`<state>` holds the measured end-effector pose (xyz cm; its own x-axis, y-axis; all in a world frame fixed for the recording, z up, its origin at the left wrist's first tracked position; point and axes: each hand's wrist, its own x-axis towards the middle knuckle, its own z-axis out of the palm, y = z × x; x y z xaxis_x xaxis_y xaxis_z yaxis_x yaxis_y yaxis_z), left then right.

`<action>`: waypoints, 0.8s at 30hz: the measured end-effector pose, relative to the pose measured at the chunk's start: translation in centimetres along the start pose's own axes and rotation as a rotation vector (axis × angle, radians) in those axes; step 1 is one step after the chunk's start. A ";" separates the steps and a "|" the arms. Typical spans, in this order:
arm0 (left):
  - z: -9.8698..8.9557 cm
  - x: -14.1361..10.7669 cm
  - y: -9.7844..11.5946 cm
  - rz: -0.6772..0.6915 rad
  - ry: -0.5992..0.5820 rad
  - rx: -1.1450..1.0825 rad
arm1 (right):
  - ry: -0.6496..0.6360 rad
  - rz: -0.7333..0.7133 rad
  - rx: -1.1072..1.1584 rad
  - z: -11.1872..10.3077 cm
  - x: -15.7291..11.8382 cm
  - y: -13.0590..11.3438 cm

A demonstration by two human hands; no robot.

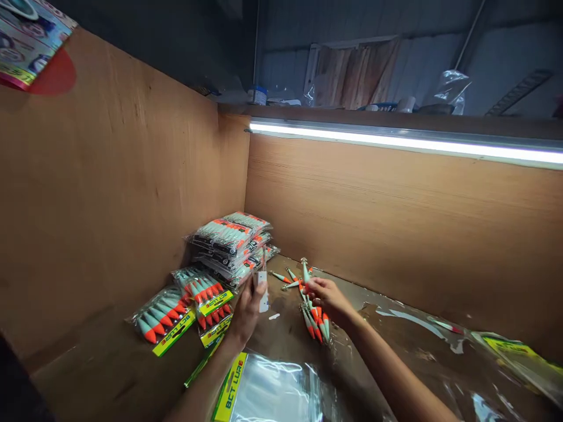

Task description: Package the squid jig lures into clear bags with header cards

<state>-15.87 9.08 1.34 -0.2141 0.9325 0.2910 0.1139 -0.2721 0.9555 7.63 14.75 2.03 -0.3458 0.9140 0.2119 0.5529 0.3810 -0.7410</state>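
Head view: across the tabletop I see two forearms slant inward, hands raised and apart.
I count one stack of bagged lures, one flat clear bag with a yellow header, at least three filled packs, and a heap of loose lures too overlapped to tally; the right hand pinches one lure near upright by the heap, while the left hand's fingers curl on one pale piece I can't identify.
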 end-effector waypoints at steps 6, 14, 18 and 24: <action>1.5 -2.1 -0.2 -0.396 -0.438 -0.496 | -0.059 0.191 1.063 -5.2 -7.6 0.3; 3.9 -3.0 -0.8 0.241 -0.379 0.374 | 0.339 -0.107 0.011 -7.8 -11.6 -1.9; 4.0 -3.3 -1.6 0.393 -0.439 0.495 | 0.370 -0.354 -0.576 -6.6 -12.3 -3.4; 4.1 -4.5 -1.8 0.493 -0.626 0.601 | 0.198 -0.475 -0.671 -1.2 -11.4 -3.0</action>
<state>-11.19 6.37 -1.86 0.5195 0.7520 0.4058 0.5613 -0.6583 0.5016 10.78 3.38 2.60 -0.5507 0.6197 0.5592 0.7370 0.6755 -0.0228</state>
